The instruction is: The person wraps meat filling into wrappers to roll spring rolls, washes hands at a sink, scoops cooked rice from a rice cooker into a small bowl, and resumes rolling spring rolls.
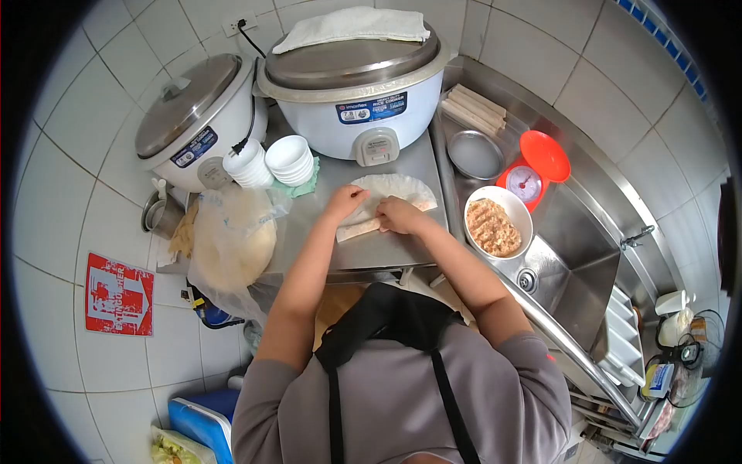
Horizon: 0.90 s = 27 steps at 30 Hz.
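Note:
A thin, pale round wrapper [396, 185] lies on the steel counter, its near edge folded over into a long roll [357, 230] with pinkish filling showing through. My right hand [398, 215] grips the middle of this roll, fingers curled over it. At the wrapper's left side is my left hand [346, 203], its fingers closed in a pinch; what is between them is too small to make out. A white bowl [528, 213] of minced pinkish filling [492, 228] stands to the right. Left of my arms, a plastic bag [232, 232] holds a stack of round wrappers.
Two rice cookers [355, 100] stand behind the counter. Stacked white bowls [291, 158] sit on a green cloth. At right are finished rolls [473, 108], a metal pan [476, 155], a red scale [524, 184] and a sink [576, 267].

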Each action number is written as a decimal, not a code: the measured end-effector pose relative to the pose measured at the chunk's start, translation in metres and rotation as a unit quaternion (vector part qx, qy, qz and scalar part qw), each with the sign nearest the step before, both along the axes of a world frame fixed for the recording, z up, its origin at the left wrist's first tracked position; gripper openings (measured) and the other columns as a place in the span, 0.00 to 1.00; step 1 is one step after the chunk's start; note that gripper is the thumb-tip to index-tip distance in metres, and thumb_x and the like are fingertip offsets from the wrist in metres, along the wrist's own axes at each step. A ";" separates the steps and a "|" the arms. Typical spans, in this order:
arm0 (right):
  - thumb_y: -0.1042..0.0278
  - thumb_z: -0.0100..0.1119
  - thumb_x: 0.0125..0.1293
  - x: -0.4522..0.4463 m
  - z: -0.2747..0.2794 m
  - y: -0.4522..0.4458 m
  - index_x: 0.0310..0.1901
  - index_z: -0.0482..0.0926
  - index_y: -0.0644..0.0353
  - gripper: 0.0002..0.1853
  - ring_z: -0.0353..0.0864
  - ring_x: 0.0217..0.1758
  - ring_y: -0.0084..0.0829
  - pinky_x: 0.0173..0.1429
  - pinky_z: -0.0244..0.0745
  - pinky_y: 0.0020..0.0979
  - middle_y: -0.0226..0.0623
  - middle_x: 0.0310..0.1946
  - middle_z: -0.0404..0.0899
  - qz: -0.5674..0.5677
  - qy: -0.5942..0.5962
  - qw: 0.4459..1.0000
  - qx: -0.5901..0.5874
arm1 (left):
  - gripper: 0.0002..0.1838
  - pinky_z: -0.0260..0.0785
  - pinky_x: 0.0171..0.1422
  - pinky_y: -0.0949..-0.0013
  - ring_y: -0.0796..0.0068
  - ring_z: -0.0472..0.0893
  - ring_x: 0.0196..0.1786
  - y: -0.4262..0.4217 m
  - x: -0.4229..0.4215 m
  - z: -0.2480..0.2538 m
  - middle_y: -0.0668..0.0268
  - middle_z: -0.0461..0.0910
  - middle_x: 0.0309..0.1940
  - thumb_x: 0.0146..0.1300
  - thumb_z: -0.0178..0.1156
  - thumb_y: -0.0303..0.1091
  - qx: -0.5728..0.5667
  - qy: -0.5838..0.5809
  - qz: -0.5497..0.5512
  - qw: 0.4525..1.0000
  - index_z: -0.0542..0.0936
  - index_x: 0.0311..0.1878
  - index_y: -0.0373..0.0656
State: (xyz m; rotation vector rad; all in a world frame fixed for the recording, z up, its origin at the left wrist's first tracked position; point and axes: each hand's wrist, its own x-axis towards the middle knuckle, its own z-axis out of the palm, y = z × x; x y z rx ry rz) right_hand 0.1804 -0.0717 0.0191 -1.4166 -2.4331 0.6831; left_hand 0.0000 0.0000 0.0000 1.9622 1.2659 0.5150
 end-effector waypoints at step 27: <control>0.72 0.63 0.48 0.069 -0.009 -0.002 0.30 0.79 0.55 0.06 0.72 0.40 0.39 0.47 0.66 0.35 0.33 0.35 0.74 -0.012 0.132 0.987 0.090 | 0.15 0.69 0.43 0.69 0.63 0.79 0.38 -0.083 -0.031 0.014 0.59 0.80 0.33 0.50 0.65 0.36 0.018 -0.055 0.039 0.998 0.80 0.39 0.37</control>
